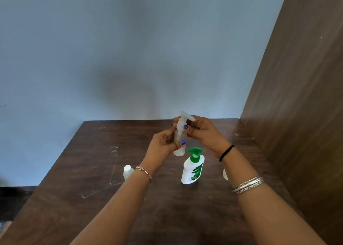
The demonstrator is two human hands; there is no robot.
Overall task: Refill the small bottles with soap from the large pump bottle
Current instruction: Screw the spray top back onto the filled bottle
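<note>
Both hands (185,137) around small bottle (179,139)

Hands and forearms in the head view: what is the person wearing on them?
No sleeves show. The left hand has a thin chain bracelet at the wrist; the right hand has a black band there and silver bangles further up. Both thumbnails are painted blue.

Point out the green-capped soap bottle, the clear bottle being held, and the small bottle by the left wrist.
Green-capped soap bottle (192,171): head view, on its white body.
Clear bottle (179,136): head view, on its transparent body between the hands.
Small bottle (127,170): head view, on its white cap.
</note>
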